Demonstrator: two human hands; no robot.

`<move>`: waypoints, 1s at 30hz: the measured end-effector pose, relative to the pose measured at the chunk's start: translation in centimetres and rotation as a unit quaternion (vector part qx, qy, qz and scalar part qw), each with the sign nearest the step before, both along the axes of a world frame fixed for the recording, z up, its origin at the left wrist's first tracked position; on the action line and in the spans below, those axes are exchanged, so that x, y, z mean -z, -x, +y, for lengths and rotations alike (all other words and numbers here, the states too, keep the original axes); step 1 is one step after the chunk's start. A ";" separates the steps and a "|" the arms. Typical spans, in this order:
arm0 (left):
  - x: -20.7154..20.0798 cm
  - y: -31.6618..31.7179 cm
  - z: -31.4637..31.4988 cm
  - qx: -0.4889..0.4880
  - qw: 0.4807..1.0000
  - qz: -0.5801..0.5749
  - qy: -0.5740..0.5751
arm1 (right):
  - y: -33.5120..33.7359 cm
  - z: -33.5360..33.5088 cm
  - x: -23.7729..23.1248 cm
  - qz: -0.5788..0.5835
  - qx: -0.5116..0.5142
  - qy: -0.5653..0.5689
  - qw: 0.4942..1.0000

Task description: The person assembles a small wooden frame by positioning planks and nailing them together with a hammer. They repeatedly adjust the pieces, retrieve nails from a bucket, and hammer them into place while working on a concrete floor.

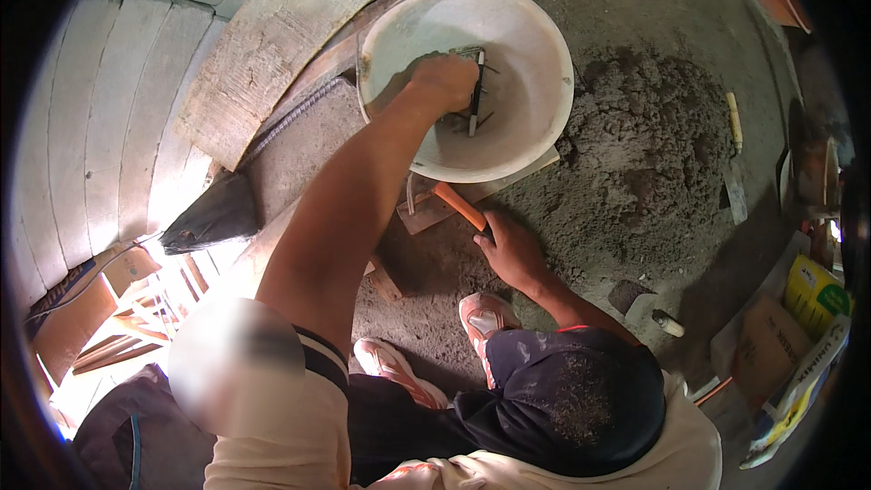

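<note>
My left hand reaches into a wide, pale, round tub with dried grey residue on its wall. Its fingers are curled and partly hidden; what they hold, if anything, I cannot make out. Right beside the knuckles is a slim black-and-white pen-like stick. Thin dark pieces, like nails, lie around it on the tub's bottom. Lower down, my right hand is closed round the dark end of a tool with an orange handle. The tool's head is not clear. A flat brownish plate lies under the handle, beside the tub.
A mound of wet grey mortar spreads over the floor on the right. A trowel lies past it. Wooden boards and a ribbed steel bar are at the left. Bags and cardboard stand at the far right.
</note>
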State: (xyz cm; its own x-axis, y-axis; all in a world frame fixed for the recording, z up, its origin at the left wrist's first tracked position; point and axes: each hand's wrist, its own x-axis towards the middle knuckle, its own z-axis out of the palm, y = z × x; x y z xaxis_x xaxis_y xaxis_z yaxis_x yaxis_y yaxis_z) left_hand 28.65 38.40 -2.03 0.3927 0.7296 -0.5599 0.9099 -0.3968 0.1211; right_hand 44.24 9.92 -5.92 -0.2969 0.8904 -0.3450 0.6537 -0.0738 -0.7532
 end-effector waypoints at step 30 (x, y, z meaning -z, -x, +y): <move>-5.7 28.2 -24.7 -0.588 0.675 -0.439 0.078 | 1.5 -0.5 -1.8 0.116 0.044 0.041 0.991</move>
State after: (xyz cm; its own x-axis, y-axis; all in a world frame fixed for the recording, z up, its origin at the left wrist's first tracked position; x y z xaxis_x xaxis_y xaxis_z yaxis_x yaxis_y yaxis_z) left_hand 0.46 13.69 3.62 -0.1753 0.7854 -0.5936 0.1346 0.6164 0.7758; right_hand 42.71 9.37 -4.08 -0.2982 0.8885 -0.3489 0.4521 -0.1905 -0.8714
